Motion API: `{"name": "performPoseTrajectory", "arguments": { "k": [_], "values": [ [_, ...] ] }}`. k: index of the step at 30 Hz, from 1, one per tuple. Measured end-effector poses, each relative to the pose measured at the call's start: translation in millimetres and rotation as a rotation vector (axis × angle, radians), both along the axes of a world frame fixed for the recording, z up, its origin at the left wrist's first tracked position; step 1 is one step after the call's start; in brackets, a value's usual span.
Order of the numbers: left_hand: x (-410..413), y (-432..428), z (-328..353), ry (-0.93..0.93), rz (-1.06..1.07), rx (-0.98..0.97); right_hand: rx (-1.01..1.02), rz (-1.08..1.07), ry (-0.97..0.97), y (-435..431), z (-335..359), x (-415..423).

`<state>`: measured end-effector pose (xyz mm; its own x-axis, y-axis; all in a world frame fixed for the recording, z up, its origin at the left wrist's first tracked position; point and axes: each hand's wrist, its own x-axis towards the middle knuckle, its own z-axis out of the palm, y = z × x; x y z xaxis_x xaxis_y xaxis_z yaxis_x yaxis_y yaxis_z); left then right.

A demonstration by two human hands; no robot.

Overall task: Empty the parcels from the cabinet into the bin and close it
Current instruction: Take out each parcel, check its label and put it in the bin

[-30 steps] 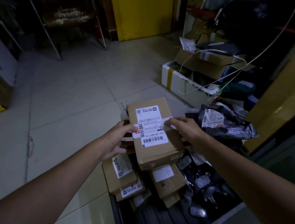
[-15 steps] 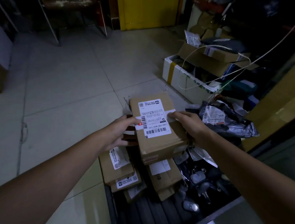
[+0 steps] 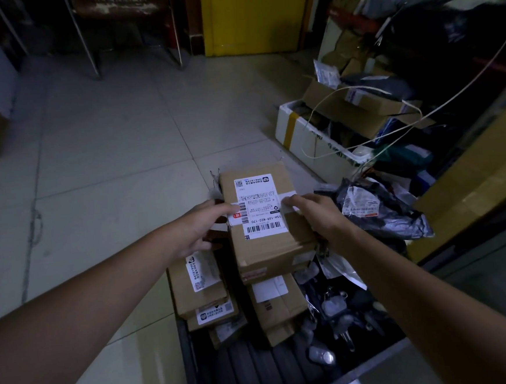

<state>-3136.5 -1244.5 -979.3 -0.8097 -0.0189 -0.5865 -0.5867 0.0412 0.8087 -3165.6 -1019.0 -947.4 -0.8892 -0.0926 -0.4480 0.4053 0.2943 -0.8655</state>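
Together, the left hand (image 3: 201,229) and right hand (image 3: 314,217) gripped a box (image 3: 268,245) by its sides, fingers curled round it, thumbs on its label (image 3: 259,206), just above the bin (image 3: 254,373). Inside the bin smaller boxes (image 3: 197,284) lay stacked; a grey bag (image 3: 380,209) lay at the bin's right edge.

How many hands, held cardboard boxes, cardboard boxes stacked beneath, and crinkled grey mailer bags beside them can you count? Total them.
Hands: 2, left hand, right hand
Held cardboard box: 1
Stacked cardboard boxes: 5
Grey mailer bag: 1
Total: 9
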Motion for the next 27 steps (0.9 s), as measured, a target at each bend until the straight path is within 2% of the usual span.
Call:
{"name": "performPoseTrajectory", "arguments": {
  "k": [6, 10, 14, 19, 23, 27],
  "values": [
    [-2.5, -6.6, 11.6, -0.025, -0.040, -0.118, 0.137, 0.113, 0.001, 4.0, 4.3, -5.2],
    [-2.2, -7.3, 31.2, -0.029, -0.146, -0.318, 0.210, 0.190, -0.010, 5.3, 15.9, -5.7],
    [-4.3, -9.5, 56.0, -0.022, -0.314, -0.536, 0.390, 0.299, 0.058, 4.4, 29.9, -11.8],
    [-0.3, 1.9, 97.1, 0.055, -0.536, -0.872, 0.576, 0.329, 0.124, 8.2, 52.4, -13.0],
    [0.4, 16.2, 120.4, 0.133, -0.625, -0.992, 0.653, 0.381, 0.139, 18.2, 78.7, -2.2],
    [1.9, 38.9, 139.1, 0.241, -0.621, -1.052, 0.695, 0.397, 0.132, 47.7, 111.2, 16.3]
  ]
}}
